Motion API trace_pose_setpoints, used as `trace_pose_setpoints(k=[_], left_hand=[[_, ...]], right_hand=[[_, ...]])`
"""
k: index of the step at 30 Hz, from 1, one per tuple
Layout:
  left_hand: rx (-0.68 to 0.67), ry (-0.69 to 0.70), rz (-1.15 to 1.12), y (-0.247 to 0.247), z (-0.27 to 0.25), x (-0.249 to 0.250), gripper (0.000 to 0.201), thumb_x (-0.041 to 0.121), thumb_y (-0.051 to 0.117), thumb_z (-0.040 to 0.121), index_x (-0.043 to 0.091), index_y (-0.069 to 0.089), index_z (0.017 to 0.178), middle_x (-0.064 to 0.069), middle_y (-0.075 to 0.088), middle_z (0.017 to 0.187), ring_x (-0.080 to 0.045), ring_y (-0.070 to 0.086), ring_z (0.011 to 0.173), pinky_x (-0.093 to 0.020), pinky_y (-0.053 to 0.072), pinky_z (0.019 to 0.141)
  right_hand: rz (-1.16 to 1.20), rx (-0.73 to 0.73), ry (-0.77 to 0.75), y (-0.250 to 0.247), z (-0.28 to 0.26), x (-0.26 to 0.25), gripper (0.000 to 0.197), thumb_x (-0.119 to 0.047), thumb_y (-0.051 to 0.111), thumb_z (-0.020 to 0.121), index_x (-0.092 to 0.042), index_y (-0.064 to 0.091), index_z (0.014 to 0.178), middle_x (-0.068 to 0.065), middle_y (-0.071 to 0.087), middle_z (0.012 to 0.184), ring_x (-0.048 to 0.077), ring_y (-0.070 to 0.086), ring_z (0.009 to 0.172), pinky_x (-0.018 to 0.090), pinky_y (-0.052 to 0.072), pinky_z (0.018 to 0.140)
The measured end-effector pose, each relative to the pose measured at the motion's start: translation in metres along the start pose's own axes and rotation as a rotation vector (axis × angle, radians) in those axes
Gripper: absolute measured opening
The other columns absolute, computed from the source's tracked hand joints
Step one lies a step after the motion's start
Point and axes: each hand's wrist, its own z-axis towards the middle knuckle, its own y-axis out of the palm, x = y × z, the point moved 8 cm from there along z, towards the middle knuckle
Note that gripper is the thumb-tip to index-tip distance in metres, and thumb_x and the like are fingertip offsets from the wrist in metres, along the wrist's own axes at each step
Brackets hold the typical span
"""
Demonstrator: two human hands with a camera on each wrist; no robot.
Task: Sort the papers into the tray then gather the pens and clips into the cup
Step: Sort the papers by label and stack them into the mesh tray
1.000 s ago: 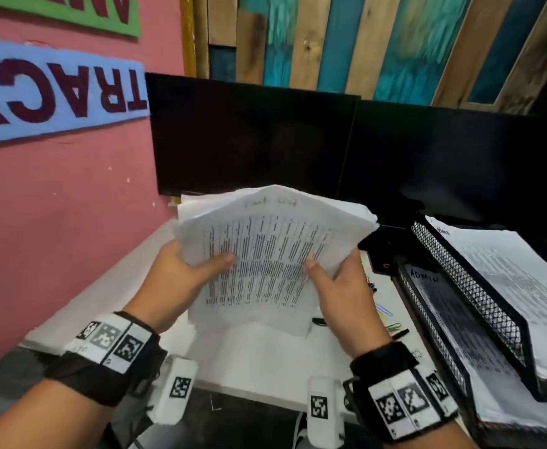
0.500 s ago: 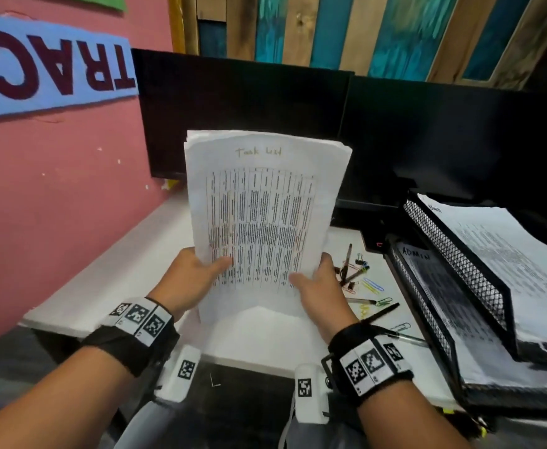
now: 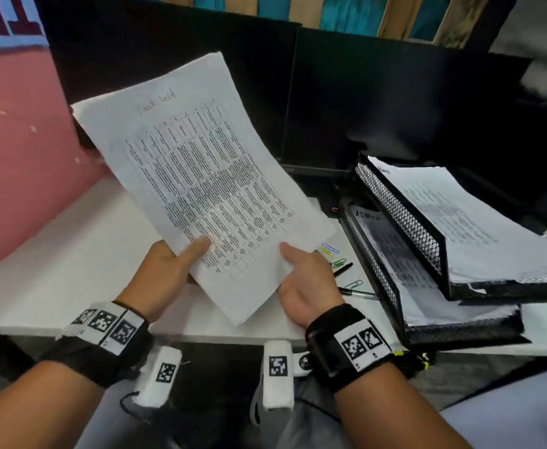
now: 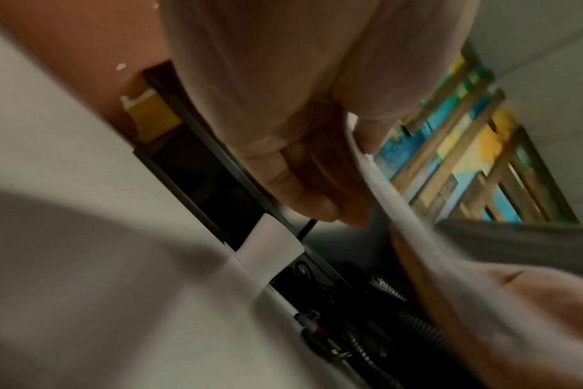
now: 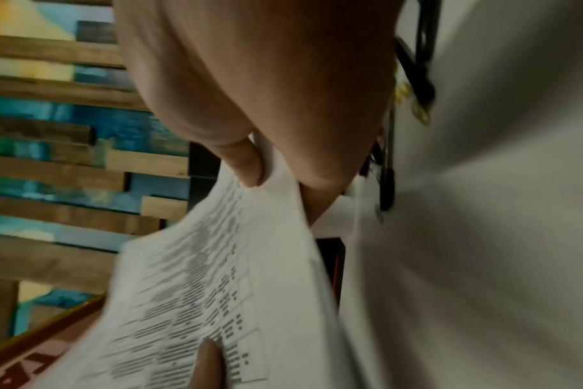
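Note:
A stack of printed papers (image 3: pixel 201 176) with a handwritten heading is held above the white desk (image 3: pixel 55 270), tilted with its top to the left. My left hand (image 3: pixel 171 267) grips its lower left edge, thumb on top. My right hand (image 3: pixel 301 270) pinches the lower right edge, thumb on the sheet (image 5: pixel 250 168). The black mesh tray (image 3: pixel 395 222) stands at right with two tiers, both holding papers. Pens (image 3: pixel 358 292) and coloured paper clips (image 3: pixel 338 263) lie on the desk between my right hand and the tray. No cup is in view.
Two dark monitors (image 3: pixel 379 102) stand behind the desk. A pink wall (image 3: pixel 13 157) runs along the left side. The desk's front edge is just before my wrists.
The stack has turned from upright to leaning left and shifted right toward the tray. Both hands keep their hold on its lower edge.

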Motion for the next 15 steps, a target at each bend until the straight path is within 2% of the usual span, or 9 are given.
trace_pose_setpoints(k=[2,3,4,6,8,10,13,14,15], left_hand=[[-0.011,0.004,0.069,-0.001,0.001,-0.004,0.027,0.030,0.056,0.107,0.016,0.074,0.092,0.009,0.081,0.076,-0.014,0.077,0.075,-0.024,0.059,0.070],[-0.011,0.013,0.098,-0.003,0.002,-0.008,0.029,0.029,0.055,0.108,0.016,0.074,0.089,0.005,0.079,0.073,-0.016,0.073,0.069,-0.028,0.057,0.074],[-0.021,0.030,0.127,-0.007,0.005,-0.013,0.028,0.028,0.055,0.108,0.018,0.075,0.091,0.001,0.080,0.076,-0.016,0.069,0.068,-0.034,0.055,0.079],[-0.035,0.056,0.181,-0.014,0.007,-0.024,0.025,0.024,0.057,0.108,0.022,0.079,0.096,-0.001,0.080,0.081,-0.012,0.064,0.064,-0.039,0.052,0.080],[-0.026,0.041,0.196,-0.019,0.008,-0.038,0.024,0.023,0.061,0.105,0.023,0.081,0.093,0.001,0.078,0.079,-0.012,0.056,0.059,-0.037,0.049,0.073],[0.004,0.022,0.179,-0.024,0.007,-0.049,0.023,0.020,0.063,0.104,0.020,0.081,0.091,0.003,0.074,0.072,-0.014,0.051,0.058,-0.031,0.045,0.065],[0.055,0.007,0.099,-0.034,0.009,-0.061,0.026,0.013,0.060,0.105,0.018,0.081,0.091,0.005,0.068,0.064,-0.004,0.049,0.050,-0.023,0.042,0.055],[0.063,0.003,0.070,-0.037,0.011,-0.066,0.026,0.013,0.059,0.105,0.018,0.081,0.092,0.005,0.068,0.064,-0.003,0.047,0.048,-0.020,0.040,0.051],[0.071,0.002,0.047,-0.040,0.012,-0.069,0.026,0.013,0.059,0.105,0.019,0.081,0.093,0.005,0.067,0.064,-0.003,0.045,0.047,-0.017,0.039,0.047]], right_hand=[[-0.016,0.055,-0.057,-0.027,-0.003,-0.011,0.035,-0.005,0.060,0.103,0.001,0.057,0.137,0.016,0.070,0.129,0.042,0.064,0.123,0.047,0.053,0.103],[0.006,0.061,-0.059,-0.040,-0.007,-0.016,0.036,-0.004,0.057,0.104,-0.001,0.057,0.140,0.020,0.070,0.127,0.045,0.065,0.123,0.050,0.054,0.104],[0.030,0.062,-0.050,-0.054,-0.010,-0.019,0.035,-0.004,0.054,0.106,-0.005,0.059,0.140,0.022,0.073,0.124,0.043,0.068,0.121,0.051,0.055,0.104],[0.090,0.087,-0.038,-0.086,-0.018,-0.026,0.034,-0.002,0.049,0.107,-0.008,0.061,0.138,0.017,0.077,0.122,0.036,0.071,0.117,0.050,0.058,0.099],[0.143,0.136,-0.059,-0.118,-0.026,-0.032,0.038,0.001,0.045,0.106,-0.006,0.059,0.141,0.016,0.077,0.124,0.035,0.072,0.117,0.049,0.060,0.095],[0.184,0.183,-0.067,-0.149,-0.035,-0.035,0.042,0.001,0.044,0.104,-0.005,0.058,0.143,0.018,0.075,0.128,0.037,0.070,0.122,0.052,0.058,0.096],[0.230,0.238,-0.042,-0.188,-0.054,-0.040,0.038,-0.002,0.043,0.104,0.000,0.060,0.139,0.022,0.073,0.128,0.037,0.071,0.121,0.054,0.061,0.088],[0.230,0.252,-0.046,-0.200,-0.060,-0.042,0.038,-0.003,0.046,0.104,0.002,0.060,0.138,0.023,0.074,0.127,0.037,0.072,0.119,0.054,0.063,0.085],[0.220,0.280,-0.051,-0.213,-0.068,-0.046,0.039,-0.004,0.055,0.099,0.003,0.060,0.137,0.024,0.074,0.127,0.037,0.072,0.119,0.053,0.063,0.085]])
